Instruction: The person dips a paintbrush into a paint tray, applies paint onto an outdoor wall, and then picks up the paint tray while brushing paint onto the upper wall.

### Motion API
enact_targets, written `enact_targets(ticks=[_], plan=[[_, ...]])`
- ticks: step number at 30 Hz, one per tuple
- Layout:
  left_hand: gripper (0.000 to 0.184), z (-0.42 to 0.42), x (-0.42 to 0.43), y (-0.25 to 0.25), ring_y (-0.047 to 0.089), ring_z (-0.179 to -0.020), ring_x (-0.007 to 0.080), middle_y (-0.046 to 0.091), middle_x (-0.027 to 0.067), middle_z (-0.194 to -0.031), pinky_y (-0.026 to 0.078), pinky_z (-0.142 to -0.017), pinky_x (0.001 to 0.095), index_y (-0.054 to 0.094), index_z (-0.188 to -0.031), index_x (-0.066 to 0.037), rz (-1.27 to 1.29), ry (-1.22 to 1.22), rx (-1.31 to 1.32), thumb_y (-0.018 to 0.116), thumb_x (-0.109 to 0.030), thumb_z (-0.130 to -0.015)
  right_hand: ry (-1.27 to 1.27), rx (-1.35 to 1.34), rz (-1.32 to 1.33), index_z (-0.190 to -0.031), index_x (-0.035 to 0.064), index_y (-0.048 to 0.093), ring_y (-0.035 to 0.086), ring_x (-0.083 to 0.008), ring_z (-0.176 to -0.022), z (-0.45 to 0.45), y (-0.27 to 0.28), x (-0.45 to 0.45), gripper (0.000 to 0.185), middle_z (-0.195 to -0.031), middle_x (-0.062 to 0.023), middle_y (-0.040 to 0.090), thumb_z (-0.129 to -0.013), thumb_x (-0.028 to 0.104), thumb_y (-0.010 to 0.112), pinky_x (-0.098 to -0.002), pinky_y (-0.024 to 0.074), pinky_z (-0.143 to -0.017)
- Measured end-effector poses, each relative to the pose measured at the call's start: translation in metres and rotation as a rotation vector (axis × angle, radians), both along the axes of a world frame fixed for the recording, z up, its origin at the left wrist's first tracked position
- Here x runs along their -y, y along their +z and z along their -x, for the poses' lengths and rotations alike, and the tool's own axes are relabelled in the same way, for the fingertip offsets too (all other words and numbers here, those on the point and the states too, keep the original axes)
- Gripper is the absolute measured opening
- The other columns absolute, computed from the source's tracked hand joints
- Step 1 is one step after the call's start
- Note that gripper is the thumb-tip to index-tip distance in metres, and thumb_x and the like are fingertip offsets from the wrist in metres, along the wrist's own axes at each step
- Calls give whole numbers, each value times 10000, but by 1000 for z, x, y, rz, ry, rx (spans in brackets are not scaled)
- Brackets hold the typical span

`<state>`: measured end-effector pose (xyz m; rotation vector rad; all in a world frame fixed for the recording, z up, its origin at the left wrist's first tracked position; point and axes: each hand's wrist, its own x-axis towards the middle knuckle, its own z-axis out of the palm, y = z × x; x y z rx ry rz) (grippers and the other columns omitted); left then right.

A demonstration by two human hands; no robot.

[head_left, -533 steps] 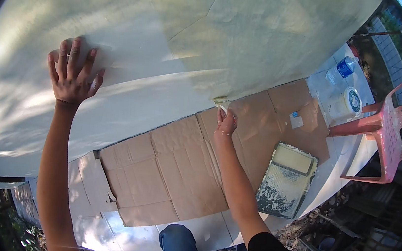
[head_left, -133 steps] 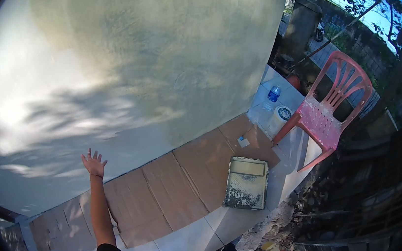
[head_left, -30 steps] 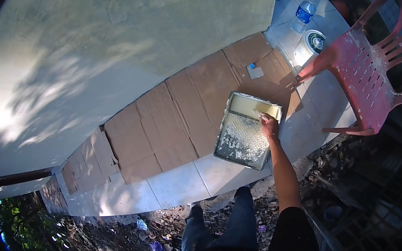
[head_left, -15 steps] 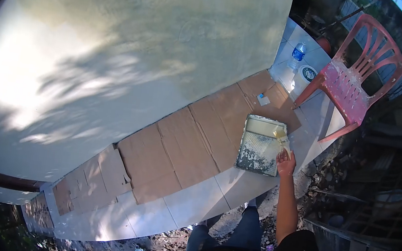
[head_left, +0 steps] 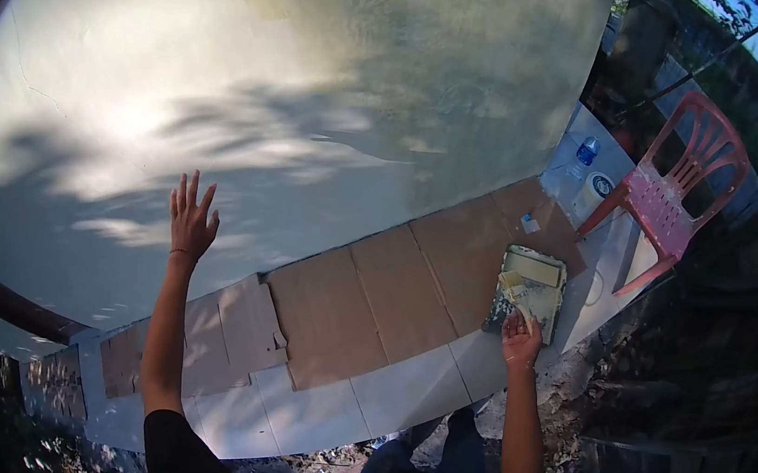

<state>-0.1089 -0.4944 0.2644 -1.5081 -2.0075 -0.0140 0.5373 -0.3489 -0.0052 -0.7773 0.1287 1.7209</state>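
My right hand [head_left: 521, 340] is closed around the handle of a paintbrush [head_left: 514, 285], its bristles coated in pale yellow paint. Behind the brush lies a paint tray [head_left: 547, 301] with cream paint in its well and a dark, paint-smeared slope. My left hand [head_left: 193, 223] is raised with fingers spread, in front of the pale wall [head_left: 310, 182]; whether it touches the surface I cannot tell. Toward the upper right, a greenish-yellow tint covers part of the wall.
Flattened cardboard [head_left: 372, 301] covers the tiled ledge [head_left: 410, 376] along the wall. At the far right end are a red plastic chair [head_left: 667, 209], a water bottle [head_left: 586, 153] and a white tub [head_left: 592, 197]. Leaf-strewn ground lies below the ledge.
My left hand has risen from the lower edge to the wall. My right hand has shifted the brush from the tray's right side to its left. The view has tilted up and leftward.
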Motion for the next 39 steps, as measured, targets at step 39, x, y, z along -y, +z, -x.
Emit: enact_targets(ticks=[39], plan=[[597, 103, -290, -13, 217, -1439, 440, 304, 202, -1555, 95, -1143, 591, 471, -1456, -224, -470, -400, -625, 430, -561, -965, -128, 166, -270, -1247, -63, 516, 653, -352, -1062, 468, -186, -227, 335, -1137, -216, 623, -953, 90, 560, -439, 544, -967]])
